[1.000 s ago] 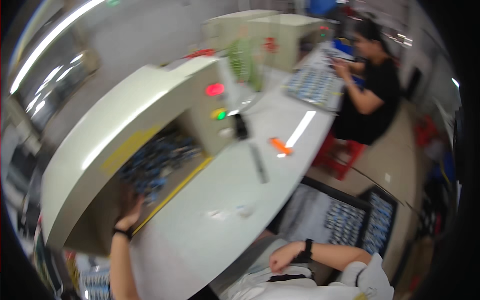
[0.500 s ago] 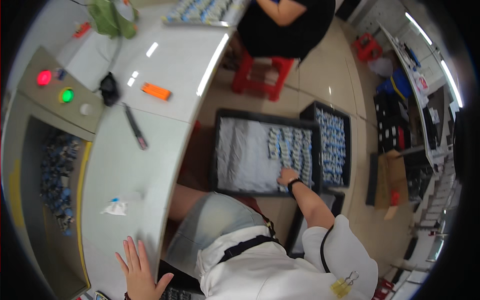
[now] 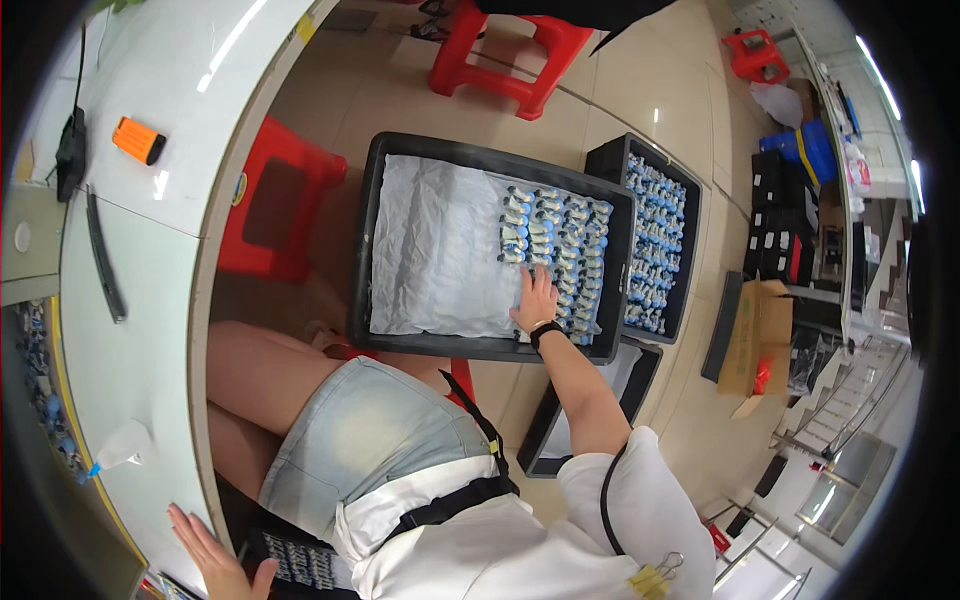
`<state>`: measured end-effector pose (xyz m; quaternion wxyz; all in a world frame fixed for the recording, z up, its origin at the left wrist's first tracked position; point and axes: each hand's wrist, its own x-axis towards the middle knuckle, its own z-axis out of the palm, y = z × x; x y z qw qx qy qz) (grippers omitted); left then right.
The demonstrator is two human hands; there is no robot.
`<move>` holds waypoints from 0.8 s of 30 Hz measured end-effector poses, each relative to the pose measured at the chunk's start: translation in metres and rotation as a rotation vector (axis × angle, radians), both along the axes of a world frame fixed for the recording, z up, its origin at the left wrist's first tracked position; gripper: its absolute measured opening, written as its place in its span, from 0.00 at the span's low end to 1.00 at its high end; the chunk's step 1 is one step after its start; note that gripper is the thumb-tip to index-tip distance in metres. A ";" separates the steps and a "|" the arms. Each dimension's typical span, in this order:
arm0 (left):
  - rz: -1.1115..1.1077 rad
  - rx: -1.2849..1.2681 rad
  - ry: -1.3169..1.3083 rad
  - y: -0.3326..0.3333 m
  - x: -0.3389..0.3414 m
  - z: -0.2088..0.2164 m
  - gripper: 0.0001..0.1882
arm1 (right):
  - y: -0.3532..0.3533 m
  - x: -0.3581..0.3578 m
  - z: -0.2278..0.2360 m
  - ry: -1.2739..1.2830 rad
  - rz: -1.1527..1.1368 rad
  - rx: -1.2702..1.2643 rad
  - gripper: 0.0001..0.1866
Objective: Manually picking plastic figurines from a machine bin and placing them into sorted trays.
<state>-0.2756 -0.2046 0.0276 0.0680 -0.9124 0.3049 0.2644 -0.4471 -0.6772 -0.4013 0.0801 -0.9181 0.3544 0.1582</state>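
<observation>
My right hand (image 3: pixel 537 298), with a black band at the wrist, reaches down into a black plastic crate (image 3: pixel 450 350). Its fingers are apart and touch or hover over rows of small blue, white and black parts (image 3: pixel 570 240) packed along the crate's right side; what lies under the palm is hidden. White crumpled sheeting (image 3: pixel 430 245) covers the crate's left part. At the lower left, my left hand (image 3: pixel 212 560) lies flat at the pale table's edge (image 3: pixel 150 370), fingers stretched, holding nothing.
Beside it stands a second black crate (image 3: pixel 655 240) full of similar parts. Another crate (image 3: pixel 545 455) sits below my right forearm. Red stools (image 3: pixel 285 200) are near the table, which bears an orange tool (image 3: pixel 138 140), a dark strip (image 3: pixel 103 260) and a small clear bottle (image 3: pixel 125 445).
The view has shifted toward the crates, so the table sits further left. My right hand has moved to the lower end of the shorter rows. My left hand stays at the table.
</observation>
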 end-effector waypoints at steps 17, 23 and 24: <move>0.111 -0.036 -0.078 0.024 -0.008 -0.008 0.50 | -0.081 0.152 0.031 0.545 0.507 -0.108 0.57; 0.060 -0.037 0.060 0.009 0.001 0.001 0.55 | -0.093 0.151 0.014 0.504 0.632 -0.049 0.49; 0.101 -0.022 0.077 0.009 0.000 0.003 0.55 | -0.091 0.152 0.013 0.500 0.629 -0.081 0.49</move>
